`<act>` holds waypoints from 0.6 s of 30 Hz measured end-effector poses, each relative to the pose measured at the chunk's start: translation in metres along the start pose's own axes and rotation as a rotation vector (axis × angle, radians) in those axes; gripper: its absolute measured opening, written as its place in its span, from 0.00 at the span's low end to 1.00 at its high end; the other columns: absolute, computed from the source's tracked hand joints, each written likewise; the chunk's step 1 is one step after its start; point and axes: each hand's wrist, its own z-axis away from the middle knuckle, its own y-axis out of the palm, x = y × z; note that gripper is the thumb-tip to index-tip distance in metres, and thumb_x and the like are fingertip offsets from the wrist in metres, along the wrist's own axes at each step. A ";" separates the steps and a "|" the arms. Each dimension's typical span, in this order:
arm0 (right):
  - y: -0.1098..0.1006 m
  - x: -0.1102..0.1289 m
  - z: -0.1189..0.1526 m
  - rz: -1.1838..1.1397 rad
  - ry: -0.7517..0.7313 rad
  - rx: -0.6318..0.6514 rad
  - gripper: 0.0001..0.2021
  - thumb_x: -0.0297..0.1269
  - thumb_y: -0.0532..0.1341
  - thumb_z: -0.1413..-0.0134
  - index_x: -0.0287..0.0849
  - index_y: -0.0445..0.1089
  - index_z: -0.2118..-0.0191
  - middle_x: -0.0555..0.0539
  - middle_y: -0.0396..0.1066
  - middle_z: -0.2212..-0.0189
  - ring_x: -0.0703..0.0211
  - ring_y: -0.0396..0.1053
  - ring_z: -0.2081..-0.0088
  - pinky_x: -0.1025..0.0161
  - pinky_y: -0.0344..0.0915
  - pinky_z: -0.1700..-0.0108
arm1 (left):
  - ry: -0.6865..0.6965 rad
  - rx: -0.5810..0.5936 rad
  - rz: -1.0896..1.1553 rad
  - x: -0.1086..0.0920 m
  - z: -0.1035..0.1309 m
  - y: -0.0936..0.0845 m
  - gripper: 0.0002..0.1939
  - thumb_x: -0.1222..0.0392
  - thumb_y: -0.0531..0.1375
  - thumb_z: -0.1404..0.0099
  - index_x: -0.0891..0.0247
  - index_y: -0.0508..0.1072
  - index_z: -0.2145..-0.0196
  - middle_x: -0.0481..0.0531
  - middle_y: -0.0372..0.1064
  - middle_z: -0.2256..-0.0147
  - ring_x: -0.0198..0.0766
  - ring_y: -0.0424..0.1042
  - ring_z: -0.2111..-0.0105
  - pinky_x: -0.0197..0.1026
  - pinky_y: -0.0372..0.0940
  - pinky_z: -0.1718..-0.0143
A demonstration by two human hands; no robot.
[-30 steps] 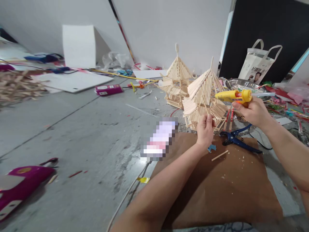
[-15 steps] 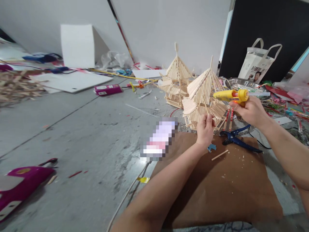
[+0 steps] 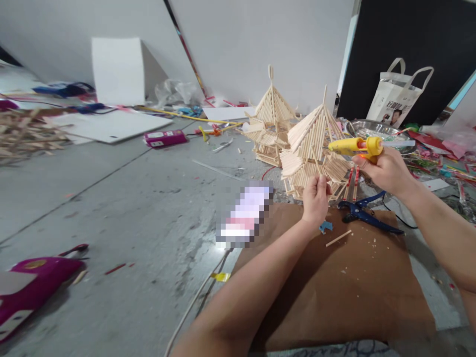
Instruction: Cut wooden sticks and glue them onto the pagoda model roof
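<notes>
My right hand (image 3: 386,168) is closed around the grip of a yellow hot glue gun (image 3: 353,146); a clear glue stick juts from its back end. The gun's nozzle points left, in front of a pagoda model (image 3: 312,134) built of thin wooden sticks. Lower and to the left, my left hand (image 3: 317,198) pinches a short wooden stick (image 3: 315,157) that points up before the model's roof. A second pagoda model (image 3: 273,111) stands behind. Blue cutting pliers (image 3: 366,215) lie below my right hand, and a loose stick (image 3: 338,238) rests on the brown sheet (image 3: 334,297).
A phone (image 3: 245,213) with a cable lies left of the brown sheet. Purple power strips (image 3: 165,139) and white boards (image 3: 119,124) are on the floor. At the right are a metal bowl (image 3: 372,128), a paper bag (image 3: 394,99) and scraps. A stick pile (image 3: 28,134) lies far left.
Both hands, the glue gun and the held stick keep nearly the same place. Only a very slight shift of the view shows.
</notes>
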 end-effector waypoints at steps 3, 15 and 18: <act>0.000 -0.002 0.001 0.003 0.003 -0.008 0.20 0.53 0.55 0.49 0.44 0.63 0.81 0.51 0.54 0.86 0.62 0.58 0.79 0.63 0.50 0.75 | -0.002 -0.004 0.004 0.000 0.000 0.000 0.17 0.44 0.53 0.41 0.62 0.63 0.73 0.42 0.55 0.83 0.25 0.53 0.84 0.31 0.49 0.84; 0.001 0.000 0.000 0.005 -0.029 0.008 0.18 0.51 0.54 0.47 0.44 0.66 0.78 0.49 0.58 0.85 0.60 0.60 0.77 0.62 0.52 0.75 | 0.007 0.018 0.035 0.000 -0.001 0.000 0.18 0.43 0.53 0.41 0.62 0.63 0.73 0.42 0.56 0.84 0.24 0.52 0.85 0.31 0.48 0.85; 0.000 -0.001 0.001 0.017 -0.025 0.012 0.18 0.51 0.54 0.47 0.43 0.66 0.79 0.49 0.58 0.85 0.60 0.61 0.77 0.62 0.52 0.74 | 0.003 0.029 0.041 -0.002 -0.001 0.000 0.18 0.43 0.54 0.42 0.62 0.63 0.74 0.42 0.56 0.84 0.24 0.51 0.86 0.31 0.48 0.85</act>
